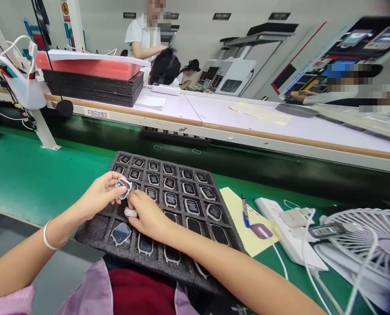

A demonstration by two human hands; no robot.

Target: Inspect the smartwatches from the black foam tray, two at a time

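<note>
A black foam tray [93, 236] lies on the green mat in front of me, its pockets filled with several small smartwatch bodies. My left hand [99, 194] pinches one watch body [123, 187] above the tray's left side. My right hand [147, 214] is beside it, fingers curled, with a small white piece [130, 213] under the thumb. The fingertips of both hands nearly meet at the held watch body.
A yellow paper [241, 223] with a blue pen [245, 212] lies right of the tray. Beyond are a white power strip [280, 227], cables and a white fan [368, 245]. A lamp stand [42, 127] is at left. Other people work behind the far bench [247, 122].
</note>
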